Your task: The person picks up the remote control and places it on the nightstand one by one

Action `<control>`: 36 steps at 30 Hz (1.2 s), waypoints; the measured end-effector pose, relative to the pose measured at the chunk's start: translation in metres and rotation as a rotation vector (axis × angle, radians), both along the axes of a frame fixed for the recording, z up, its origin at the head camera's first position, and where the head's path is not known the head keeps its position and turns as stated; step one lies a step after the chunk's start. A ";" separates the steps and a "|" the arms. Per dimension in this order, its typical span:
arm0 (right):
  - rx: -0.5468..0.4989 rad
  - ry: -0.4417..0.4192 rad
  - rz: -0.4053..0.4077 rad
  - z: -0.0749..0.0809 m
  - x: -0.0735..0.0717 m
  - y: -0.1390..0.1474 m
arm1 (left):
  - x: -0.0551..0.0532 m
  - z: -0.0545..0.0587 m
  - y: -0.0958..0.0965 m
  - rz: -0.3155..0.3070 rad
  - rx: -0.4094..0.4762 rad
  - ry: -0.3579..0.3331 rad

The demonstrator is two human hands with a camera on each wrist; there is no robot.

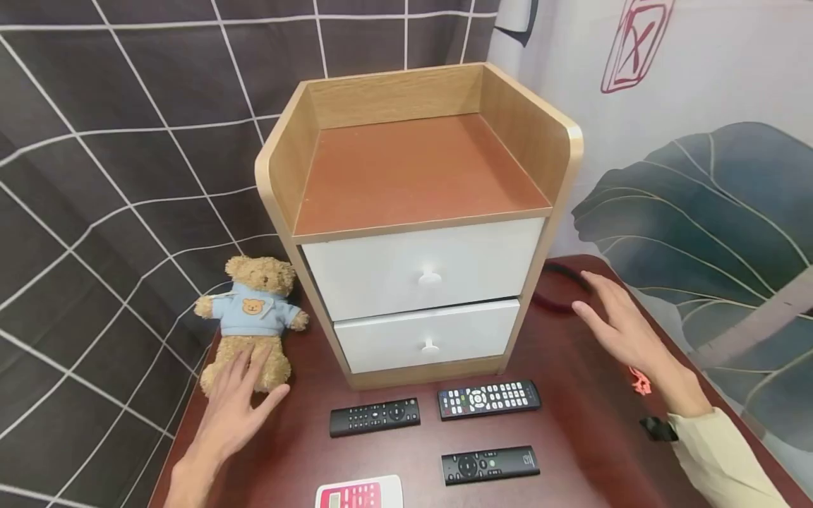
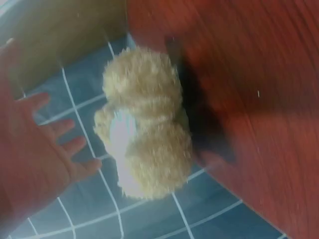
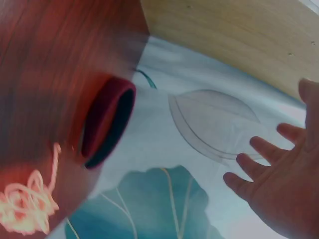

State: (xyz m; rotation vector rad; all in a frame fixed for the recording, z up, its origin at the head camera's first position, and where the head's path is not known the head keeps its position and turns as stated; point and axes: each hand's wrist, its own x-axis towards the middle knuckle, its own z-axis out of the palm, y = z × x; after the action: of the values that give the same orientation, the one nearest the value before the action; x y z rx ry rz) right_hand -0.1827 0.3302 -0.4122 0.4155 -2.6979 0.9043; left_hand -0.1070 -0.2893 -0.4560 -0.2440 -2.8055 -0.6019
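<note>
A teddy bear (image 1: 250,317) in a light blue top sits at the left of the cabinet. My left hand (image 1: 230,406) is in front of its legs, fingers spread and holding nothing; the left wrist view shows a gap between the fingers and the bear (image 2: 154,154). On the right, my right hand (image 1: 625,331) hovers near a dark ring-shaped band (image 1: 574,273), its fingers extended. In the right wrist view the band (image 3: 99,117) looks dark red and velvety, apart from the hand. A tangle of coral-pink yarn (image 1: 640,382) lies below my right wrist.
A wooden cabinet (image 1: 406,370) with two white drawers stands at the back centre of the dark red table (image 1: 286,466). Before it lie three black remote controls (image 1: 375,418), (image 1: 488,399), (image 1: 490,465) and a pink-and-white calculator (image 1: 390,490). Cloth curtains hang behind.
</note>
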 end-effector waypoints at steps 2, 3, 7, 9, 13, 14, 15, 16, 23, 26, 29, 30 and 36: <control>-0.061 -0.027 0.000 0.002 -0.001 -0.002 | 0.000 -0.004 0.007 -0.042 0.027 0.020; -0.084 -0.035 -0.005 0.003 -0.002 -0.002 | 0.001 -0.006 0.010 -0.069 0.037 0.034; -0.178 -0.002 -0.001 0.008 -0.006 -0.007 | 0.003 -0.016 0.025 -0.190 0.036 0.122; -0.240 0.037 0.015 0.011 -0.009 -0.011 | 0.004 -0.021 0.035 -0.259 0.011 0.191; -0.379 0.112 0.079 0.018 -0.016 -0.023 | 0.007 -0.028 0.056 -0.405 -0.006 0.312; -0.415 0.127 0.097 0.021 -0.019 -0.027 | 0.008 -0.030 0.061 -0.437 0.000 0.335; -0.441 0.144 0.117 0.024 -0.021 -0.030 | 0.010 -0.031 0.066 -0.467 0.003 0.350; -0.468 0.154 0.135 0.027 -0.023 -0.032 | 0.011 -0.032 0.072 -0.496 0.002 0.359; -0.576 0.245 0.245 0.069 -0.036 -0.044 | 0.016 -0.044 0.095 -0.631 -0.034 0.377; -0.545 0.341 0.264 0.093 -0.044 -0.051 | 0.016 -0.047 0.097 -0.617 -0.038 0.348; -0.617 0.398 0.312 0.116 -0.049 -0.063 | 0.014 -0.048 0.097 -0.602 -0.052 0.315; -0.646 0.414 0.333 0.123 -0.050 -0.068 | 0.014 -0.049 0.097 -0.602 -0.056 0.305; -0.642 0.525 0.325 0.164 -0.057 -0.095 | 0.011 -0.057 0.098 -0.589 -0.064 0.274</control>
State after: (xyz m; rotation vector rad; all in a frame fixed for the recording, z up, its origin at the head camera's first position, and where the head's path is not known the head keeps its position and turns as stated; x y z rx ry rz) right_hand -0.2394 0.2351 -0.2486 0.8107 -1.7762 1.4355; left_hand -0.0958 -0.1911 -0.5130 -1.0983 -2.4704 -0.5403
